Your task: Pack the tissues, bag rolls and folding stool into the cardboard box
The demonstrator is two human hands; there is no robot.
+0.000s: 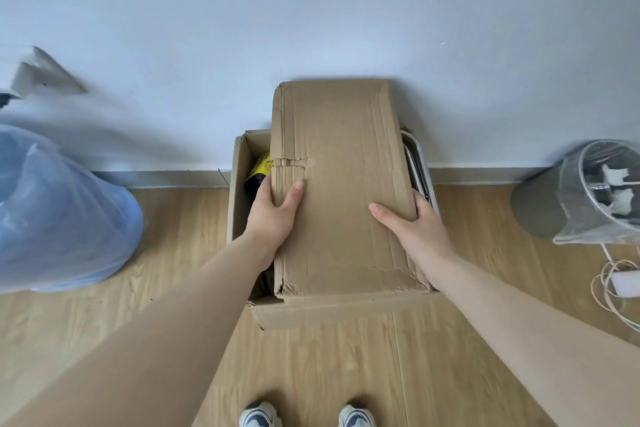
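Observation:
The cardboard box [239, 191] stands on the wooden floor against the wall. A long creased flap [339, 184] is raised over its opening. My left hand [275, 211] grips the flap's left edge, thumb on top. My right hand [415, 222] grips its right edge, thumb lying on the cardboard. Through the gap on the left a yellow-and-black bag roll [259, 172] shows inside the box. On the right, the metal frame of the folding stool [420, 166] sticks out past the flap. No tissues are visible.
A large blue plastic bag [59, 215] sits on the floor at the left. A grey bin with a clear liner [595, 194] stands at the right, with a white cable and charger [620, 282] in front of it. My shoes [308, 416] are at the bottom.

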